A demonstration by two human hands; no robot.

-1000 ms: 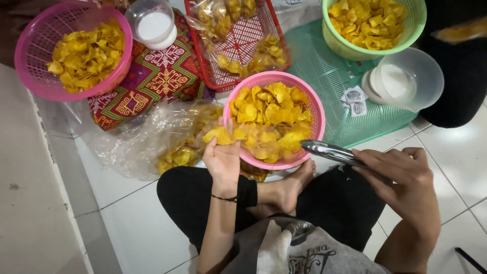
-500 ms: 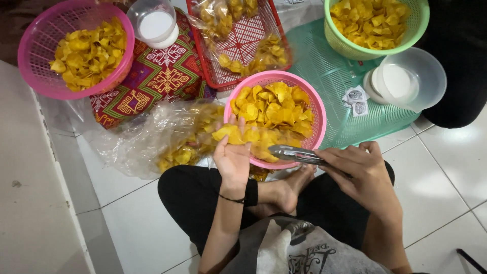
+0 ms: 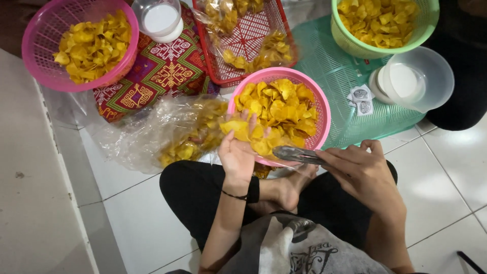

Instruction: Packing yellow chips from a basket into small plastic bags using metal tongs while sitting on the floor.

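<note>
Left hand palm up, fingers loosely curled under a few yellow chips at the near rim of the pink basket. Right hand clamped around metal tongs, tips just right of those chips.

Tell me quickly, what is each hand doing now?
Left hand: open, palm up, yellow chips resting on its fingers.
Right hand: closed around metal tongs, over the near pink basket.

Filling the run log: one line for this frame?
left hand: cupping yellow chips | right hand: holding metal tongs | pink basket: full, at knees
</note>
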